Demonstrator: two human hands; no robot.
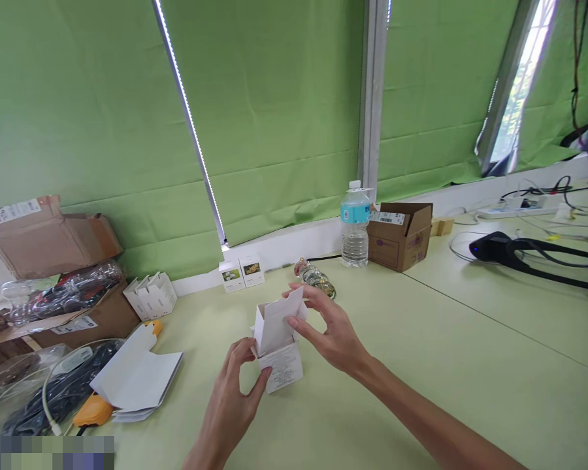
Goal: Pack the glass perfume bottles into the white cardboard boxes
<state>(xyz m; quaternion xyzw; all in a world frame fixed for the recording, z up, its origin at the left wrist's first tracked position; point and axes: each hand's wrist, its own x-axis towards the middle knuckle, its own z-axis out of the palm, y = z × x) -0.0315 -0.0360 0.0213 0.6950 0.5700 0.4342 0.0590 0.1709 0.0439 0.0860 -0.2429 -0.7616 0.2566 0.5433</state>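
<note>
Between my two hands, on the pale green table [353,405], is a small white cardboard box [283,367] with fine print on its front. A white flap [279,320] rises from its open top. My left hand [235,385] grips the box's left side, thumb at the front and fingers at the upper corner. My right hand [326,326] pinches the right edge of the raised flap between thumb and fingers. The inside of the box is hidden behind the flap.
At the back stand two small picture boxes [242,273], a glass ornament [316,277], a water bottle [355,228] and a brown carton [400,236]. Folded white paper [137,375], white boxes [151,297] and wrapped cables [59,385] lie left. Black glasses [534,254] lie right.
</note>
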